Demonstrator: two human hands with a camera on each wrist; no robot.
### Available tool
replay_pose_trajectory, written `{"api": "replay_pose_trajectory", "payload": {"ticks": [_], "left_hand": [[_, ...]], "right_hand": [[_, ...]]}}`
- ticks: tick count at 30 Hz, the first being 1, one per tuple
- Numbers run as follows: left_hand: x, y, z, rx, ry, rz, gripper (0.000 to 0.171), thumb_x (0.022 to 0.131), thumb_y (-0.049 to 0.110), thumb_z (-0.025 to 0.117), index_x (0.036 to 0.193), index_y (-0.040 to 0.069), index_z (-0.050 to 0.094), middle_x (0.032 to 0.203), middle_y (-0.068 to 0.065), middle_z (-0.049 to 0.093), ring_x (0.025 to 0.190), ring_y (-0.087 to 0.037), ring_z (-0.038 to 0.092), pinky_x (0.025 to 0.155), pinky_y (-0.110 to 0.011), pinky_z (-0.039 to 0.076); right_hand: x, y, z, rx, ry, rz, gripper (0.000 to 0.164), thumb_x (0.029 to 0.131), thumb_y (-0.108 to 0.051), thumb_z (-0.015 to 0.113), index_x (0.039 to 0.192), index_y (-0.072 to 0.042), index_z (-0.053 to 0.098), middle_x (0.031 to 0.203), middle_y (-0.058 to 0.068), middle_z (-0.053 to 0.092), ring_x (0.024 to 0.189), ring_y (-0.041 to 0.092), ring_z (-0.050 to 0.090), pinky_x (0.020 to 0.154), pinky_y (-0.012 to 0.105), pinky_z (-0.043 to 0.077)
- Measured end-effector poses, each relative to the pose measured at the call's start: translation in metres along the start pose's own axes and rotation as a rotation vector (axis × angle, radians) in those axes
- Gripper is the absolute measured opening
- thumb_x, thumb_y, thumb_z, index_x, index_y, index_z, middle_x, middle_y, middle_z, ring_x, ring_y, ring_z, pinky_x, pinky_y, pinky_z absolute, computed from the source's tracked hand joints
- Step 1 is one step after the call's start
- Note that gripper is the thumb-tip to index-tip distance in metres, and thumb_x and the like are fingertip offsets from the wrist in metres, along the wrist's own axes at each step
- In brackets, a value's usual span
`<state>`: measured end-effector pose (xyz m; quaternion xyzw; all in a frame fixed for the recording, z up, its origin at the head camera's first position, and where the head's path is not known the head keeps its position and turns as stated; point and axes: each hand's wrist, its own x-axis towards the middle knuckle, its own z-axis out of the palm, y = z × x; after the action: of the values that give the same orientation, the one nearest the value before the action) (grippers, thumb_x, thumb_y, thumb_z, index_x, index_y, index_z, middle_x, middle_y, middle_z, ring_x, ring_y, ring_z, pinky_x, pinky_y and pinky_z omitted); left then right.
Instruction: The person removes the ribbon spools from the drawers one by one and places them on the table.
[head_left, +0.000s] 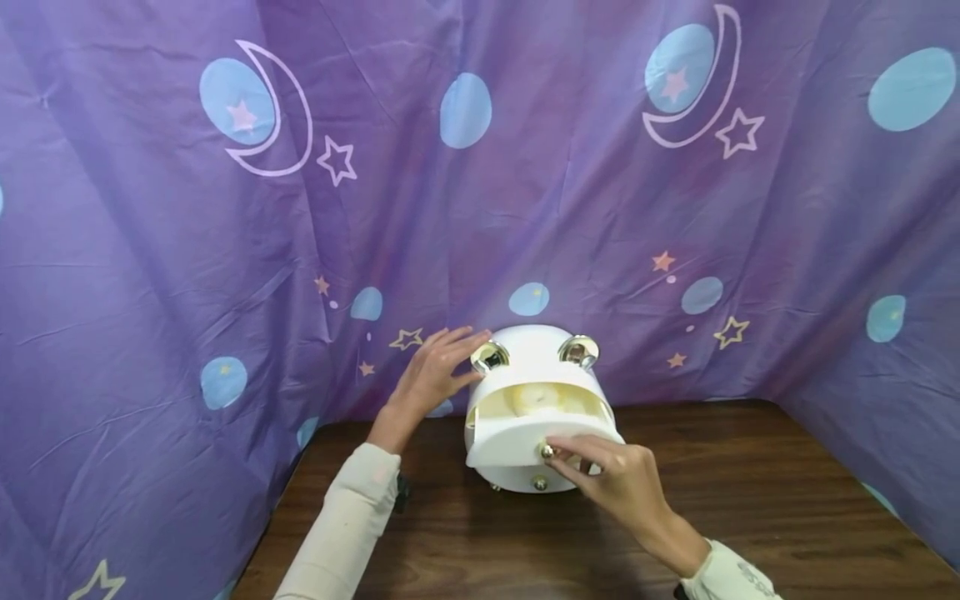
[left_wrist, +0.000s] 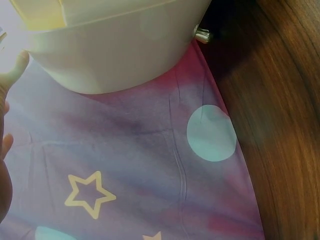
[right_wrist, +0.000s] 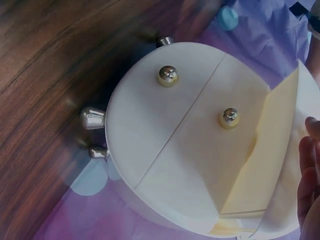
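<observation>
White box (head_left: 536,354) on the wooden table (head_left: 750,467), one drawer open, a pale round patch (head_left: 537,398) inside, hard to make out; right hand (head_left: 626,483) pinches that drawer's knob (head_left: 547,452); left hand (head_left: 433,371) at the box's side, fingers loosely extended, mostly cut off in its wrist view; two ungripped knobs (right_wrist: 168,76) below.

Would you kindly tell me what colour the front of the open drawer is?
The drawer front is white, seen best in the head view.
</observation>
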<state>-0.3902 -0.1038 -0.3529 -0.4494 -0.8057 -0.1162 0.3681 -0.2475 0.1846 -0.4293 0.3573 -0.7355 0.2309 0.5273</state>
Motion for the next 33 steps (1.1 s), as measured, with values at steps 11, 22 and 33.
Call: {"api": "replay_pose_trajectory", "payload": {"ticks": [11,22,33], "left_hand": [[0.000,0.000,-0.001,0.013,-0.006,0.000,0.074,0.083,0.029,0.088,0.148,0.011,0.058,0.147,-0.003,0.061,0.136,-0.028,0.058,0.115,-0.055,0.044],[-0.001,0.000,0.000,0.005,0.012,0.005,0.075,0.081,0.028,0.090,0.148,0.012,0.059,0.147,-0.002,0.062,0.135,-0.027,0.059,0.117,-0.052,0.043],[-0.002,-0.001,0.001,0.003,0.016,-0.007,0.075,0.081,0.025,0.090,0.148,0.013,0.059,0.146,-0.002,0.063,0.134,-0.027,0.059,0.115,-0.054,0.045]], "right_hand": [[-0.003,-0.012,-0.008,-0.006,0.015,-0.026,0.023,0.090,-0.038,0.079,0.106,-0.021,0.083,0.093,-0.004,0.080,0.062,0.003,0.070,0.056,0.016,0.057],[-0.003,-0.025,-0.014,0.016,0.025,-0.058,0.023,0.100,-0.039,0.070,0.104,-0.020,0.083,0.087,-0.007,0.079,0.063,0.000,0.069,0.056,0.014,0.057],[-0.004,-0.037,-0.018,0.039,0.018,-0.066,0.024,0.100,-0.039,0.070,0.102,-0.019,0.083,0.085,-0.007,0.078,0.058,-0.003,0.064,0.052,0.007,0.050]]}}
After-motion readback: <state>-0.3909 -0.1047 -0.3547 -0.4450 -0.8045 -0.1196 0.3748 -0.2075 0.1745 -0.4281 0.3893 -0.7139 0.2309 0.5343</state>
